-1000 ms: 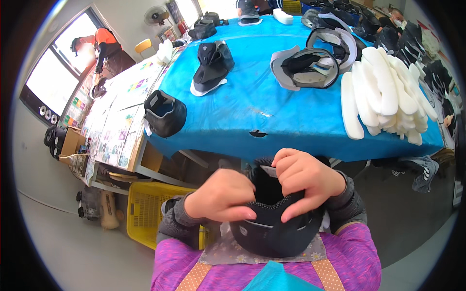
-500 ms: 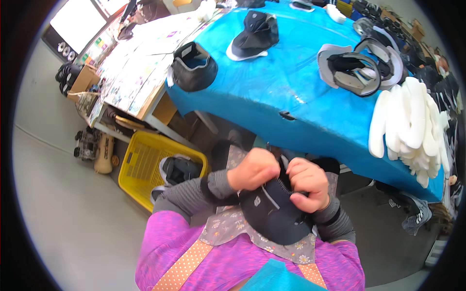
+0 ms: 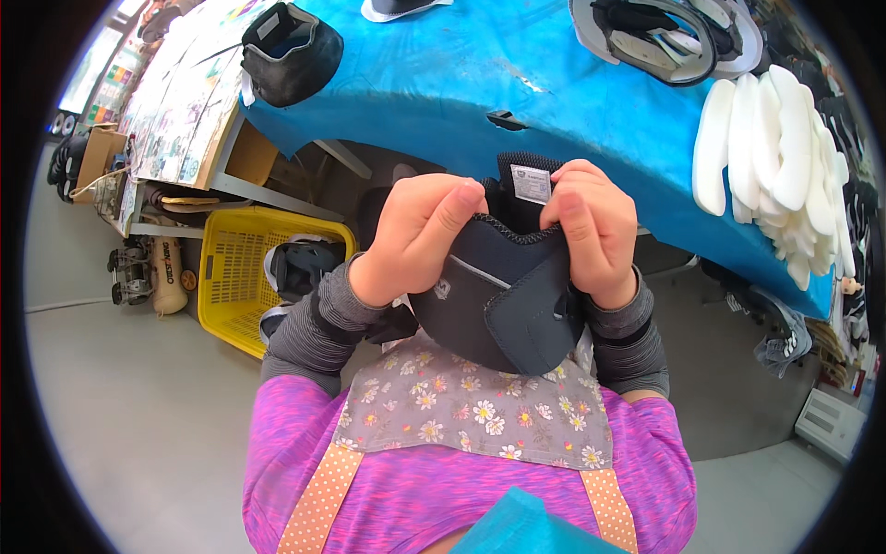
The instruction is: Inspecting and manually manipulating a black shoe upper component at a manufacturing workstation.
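Over my lap I hold a black shoe upper [image 3: 494, 295] by its collar, its wide rounded end toward me. My left hand [image 3: 415, 231] is closed on the collar's left edge, thumb on top. My right hand [image 3: 595, 235] grips the opposite edge with bent fingers and thumb. Between the hands stands a raised flap with a white label [image 3: 532, 184] on its inner face. A strap-like panel crosses the front of the upper. Underneath lies a flowered grey apron [image 3: 461, 415].
Ahead is a blue-covered table [image 3: 434, 83]. It bears a dark shoe upper [image 3: 291, 60], a cluster of grey-and-black uppers [image 3: 660, 46] and stacked white insole-shaped pieces [image 3: 771, 148]. A yellow basket [image 3: 231, 254] with uppers inside stands on the floor to my left.
Both hands have lifted the shoe upper toward me and turned it, so its strap panel and inner label now show. The view has tilted downward.
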`<state>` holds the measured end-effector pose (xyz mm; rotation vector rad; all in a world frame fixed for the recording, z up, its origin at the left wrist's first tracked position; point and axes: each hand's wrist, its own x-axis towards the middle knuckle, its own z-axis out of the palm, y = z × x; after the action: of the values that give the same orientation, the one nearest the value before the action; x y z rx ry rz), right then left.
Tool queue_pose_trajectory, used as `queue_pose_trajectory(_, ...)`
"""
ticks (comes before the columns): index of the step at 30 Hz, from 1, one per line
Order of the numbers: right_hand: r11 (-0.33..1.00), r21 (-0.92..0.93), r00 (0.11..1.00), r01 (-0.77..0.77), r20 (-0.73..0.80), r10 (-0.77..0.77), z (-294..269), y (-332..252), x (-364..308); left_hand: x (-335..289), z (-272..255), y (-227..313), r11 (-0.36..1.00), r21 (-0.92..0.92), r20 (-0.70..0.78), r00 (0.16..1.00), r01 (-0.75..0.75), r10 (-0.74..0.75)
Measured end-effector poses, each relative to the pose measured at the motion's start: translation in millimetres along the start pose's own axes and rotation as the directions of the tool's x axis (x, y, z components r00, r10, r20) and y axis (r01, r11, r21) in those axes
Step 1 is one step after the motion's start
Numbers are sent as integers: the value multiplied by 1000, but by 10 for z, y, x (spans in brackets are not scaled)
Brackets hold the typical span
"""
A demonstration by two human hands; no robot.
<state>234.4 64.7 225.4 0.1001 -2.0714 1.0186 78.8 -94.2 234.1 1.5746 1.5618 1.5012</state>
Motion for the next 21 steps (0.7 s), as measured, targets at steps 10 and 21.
queue_pose_trajectory(10, 962, -273, 972, 25, 230, 40, -1, -143, 9, 66, 288, -113, 957, -251, -361, 932, -141, 43)
queue_pose_trajectory(21, 930, -279, 969, 238, 8, -245, 57, -82, -57, -54, 236, 164, 920, 387, 5, 998, 63, -70)
